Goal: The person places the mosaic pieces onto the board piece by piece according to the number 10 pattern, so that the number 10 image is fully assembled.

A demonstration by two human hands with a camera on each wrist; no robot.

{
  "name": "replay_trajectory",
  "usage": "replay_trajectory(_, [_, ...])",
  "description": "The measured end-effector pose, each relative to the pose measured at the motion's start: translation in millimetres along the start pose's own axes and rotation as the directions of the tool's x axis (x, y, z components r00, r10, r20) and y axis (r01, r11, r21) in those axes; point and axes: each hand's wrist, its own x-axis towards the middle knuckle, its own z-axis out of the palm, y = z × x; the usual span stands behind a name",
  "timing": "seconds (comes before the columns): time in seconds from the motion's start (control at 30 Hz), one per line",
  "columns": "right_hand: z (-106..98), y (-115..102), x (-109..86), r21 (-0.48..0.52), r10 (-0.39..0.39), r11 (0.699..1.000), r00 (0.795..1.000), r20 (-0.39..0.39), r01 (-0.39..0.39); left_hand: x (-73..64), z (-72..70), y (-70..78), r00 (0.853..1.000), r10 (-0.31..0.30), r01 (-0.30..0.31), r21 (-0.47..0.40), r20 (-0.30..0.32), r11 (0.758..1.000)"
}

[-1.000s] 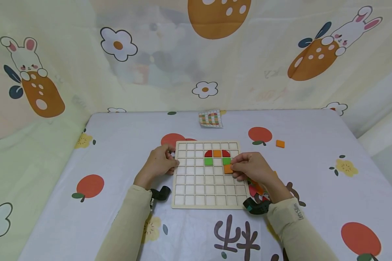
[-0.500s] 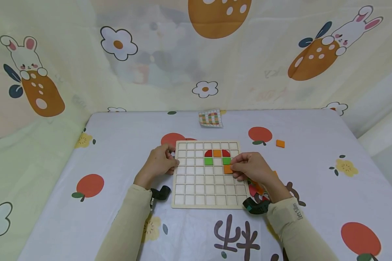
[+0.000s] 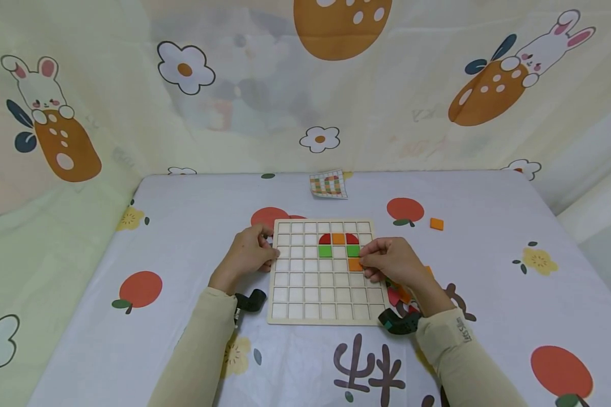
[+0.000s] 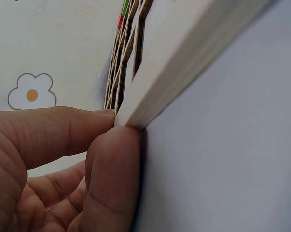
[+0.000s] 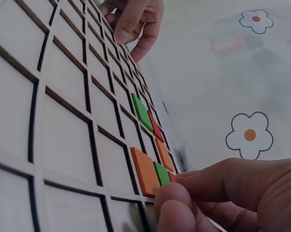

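A pale wooden grid board (image 3: 310,281) lies flat on the table. My left hand (image 3: 246,251) holds its left edge, thumb and forefinger against the rim in the left wrist view. My right hand (image 3: 394,261) reaches over the right side, fingertips at an orange square tile (image 3: 355,264), which lies in its cell in the right wrist view. Above it sit a green tile (image 3: 353,251) and a red rounded tile (image 3: 352,239). Another orange tile (image 3: 338,239), a red rounded tile (image 3: 325,239) and a green tile (image 3: 325,251) complete the group of set pieces.
Several loose red and orange pieces (image 3: 404,294) lie beside the board, partly hidden under my right wrist. One orange tile (image 3: 437,224) rests farther right. Behind the board lies a small printed pattern card (image 3: 328,185). A patterned cloth curtain (image 3: 265,113) stands at the back.
The orange tile at my right fingertips has shifted very slightly left and now lines up with its cell. Both hands stay in place.
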Motion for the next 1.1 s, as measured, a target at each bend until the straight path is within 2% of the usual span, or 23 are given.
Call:
replay_trajectory(0.17, [-11.4, -2.3, -4.4, 0.051, -0.027, 0.998, 0.999, -0.040, 0.029, -0.3, -0.4, 1.2, 1.000, -0.006, 0.006, -0.009, 0.001, 1.000])
replay_trajectory(0.3, [-32.7, -5.0, -3.5, 0.025, -0.053, 0.998, 0.991, -0.120, 0.056, -0.8, -0.9, 2.9, 1.000, -0.007, 0.008, -0.014, 0.005, 1.000])
replay_trajectory(0.47, [-64.4, -2.8, 4.8, -0.047, -0.062, 0.998, 0.961, -0.271, 0.051, -1.4, -1.2, 2.8, 1.000, -0.010, 0.010, -0.007, 0.005, 1.000])
replay_trajectory(0.63, [-95.3, 4.0, 16.4, -0.062, 0.013, 0.997, 0.910, -0.414, -0.042, -1.5, -0.7, 2.0, 1.000, -0.014, 0.014, -0.013, 0.009, 1.000])
replay_trajectory(0.83, [-118.9, 15.1, 31.7, -0.024, 0.180, 0.976, 0.858, -0.481, -0.218, -0.8, -1.0, -0.1, 1.000, -0.015, 0.016, -0.019, 0.006, 1.000])
replay_trajectory(0.93, [-123.2, 19.3, 34.5, -0.055, 0.217, 0.960, 0.850, -0.479, -0.276, -0.3, -0.4, -0.5, 1.000, -0.015, 0.015, -0.014, 0.006, 1.000])
replay_trajectory(1.1, [-123.7, 21.1, 35.1, -0.136, 0.200, 0.945, 0.857, -0.475, -0.296, 0.7, 0.0, 1.1, 1.000, -0.008, 0.008, 0.000, 0.006, 1.000])
